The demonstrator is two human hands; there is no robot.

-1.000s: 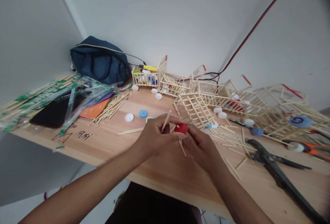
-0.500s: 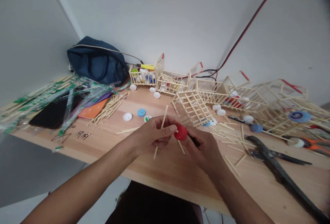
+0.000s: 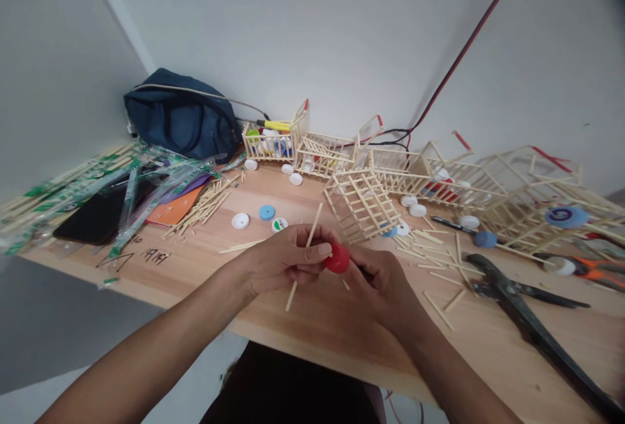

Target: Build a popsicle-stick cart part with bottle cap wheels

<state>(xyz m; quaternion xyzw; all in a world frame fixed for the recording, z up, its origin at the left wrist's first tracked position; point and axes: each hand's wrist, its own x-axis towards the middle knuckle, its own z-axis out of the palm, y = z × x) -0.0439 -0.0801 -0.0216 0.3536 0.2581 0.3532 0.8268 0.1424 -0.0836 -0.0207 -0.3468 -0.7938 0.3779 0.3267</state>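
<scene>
One slim wooden stick [image 3: 293, 295] clasped in the left hand [image 3: 286, 260], one red plastic cap [image 3: 338, 260] pinched in the right hand [image 3: 383, 281], both above the tabletop [image 3: 312, 329]! Cap-and-stick fitting, seemingly; the next move calls for steady alignment.

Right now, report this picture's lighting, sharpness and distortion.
Head view: lighting is diffuse, with faint, soft shadows on the table; head view: the upper right corner falls dark; head view: the red cap looks slightly soft, fine detail lost; head view: the black pliers seem stretched toward the lower right, perhaps by a wide lens.
</scene>
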